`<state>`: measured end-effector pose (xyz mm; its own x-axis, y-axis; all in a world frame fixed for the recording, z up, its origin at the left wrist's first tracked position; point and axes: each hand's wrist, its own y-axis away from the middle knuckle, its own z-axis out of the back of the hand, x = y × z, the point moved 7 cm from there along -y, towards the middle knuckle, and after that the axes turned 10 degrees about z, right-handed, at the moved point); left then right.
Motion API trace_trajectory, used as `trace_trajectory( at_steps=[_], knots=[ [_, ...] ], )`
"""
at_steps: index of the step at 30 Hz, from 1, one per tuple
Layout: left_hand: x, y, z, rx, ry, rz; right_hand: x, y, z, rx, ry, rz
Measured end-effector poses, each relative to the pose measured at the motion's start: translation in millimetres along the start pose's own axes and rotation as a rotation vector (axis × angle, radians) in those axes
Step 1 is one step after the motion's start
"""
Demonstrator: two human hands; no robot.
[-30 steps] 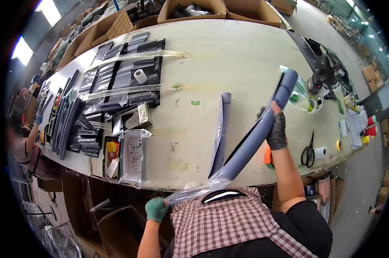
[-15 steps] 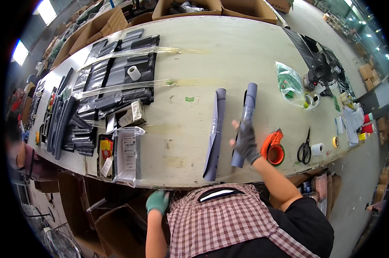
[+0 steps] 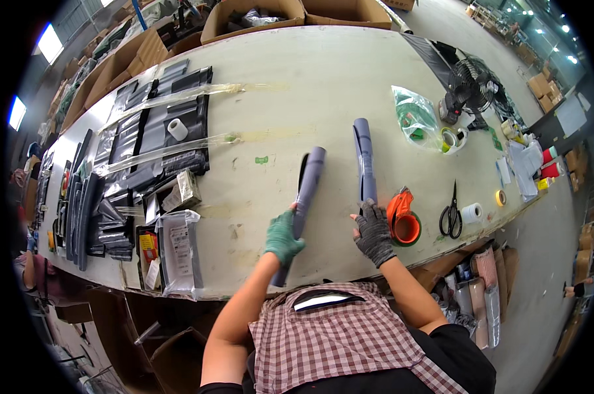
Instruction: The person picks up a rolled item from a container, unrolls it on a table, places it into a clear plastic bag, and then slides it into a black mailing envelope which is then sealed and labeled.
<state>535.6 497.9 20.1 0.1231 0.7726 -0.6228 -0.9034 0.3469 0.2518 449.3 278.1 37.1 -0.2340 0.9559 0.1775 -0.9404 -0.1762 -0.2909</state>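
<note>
Two grey-blue rolled sheets lie lengthwise before me on the table. My left hand [image 3: 284, 235], in a green glove, is closed around the lower half of the left rolled sheet [image 3: 308, 180], which slants with its far end to the right. In a dark grey fingerless glove, my right hand [image 3: 374, 235] lies over the near end of the right rolled sheet [image 3: 364, 157], its fingers curled on it. That hand hides the sheet's near end. Just right of it sits an orange tape dispenser [image 3: 402, 220].
Black scissors [image 3: 451, 217], a white roll [image 3: 471, 212] and yellow tape [image 3: 500, 197] lie to the right. Farther back stand a green-filled plastic bag [image 3: 415, 118] and a fan [image 3: 471, 88]. Black film packs [image 3: 179, 98] and an open lined box [image 3: 179, 253] occupy the left.
My left hand has come up from below the table edge and taken hold of the left rolled sheet, now more slanted. My right hand has slid toward the right sheet's near end, and that sheet has turned.
</note>
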Motion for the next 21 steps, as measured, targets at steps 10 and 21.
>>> trace_trajectory(
  at_steps=[10,21],
  knots=[
    [41,32,41,-0.475,-0.439,-0.046,96,-86,-40,-0.019,-0.202,0.363],
    [62,7,51,-0.392,-0.398,0.045,109,-140,-61,-0.187,-0.467,0.496]
  ],
)
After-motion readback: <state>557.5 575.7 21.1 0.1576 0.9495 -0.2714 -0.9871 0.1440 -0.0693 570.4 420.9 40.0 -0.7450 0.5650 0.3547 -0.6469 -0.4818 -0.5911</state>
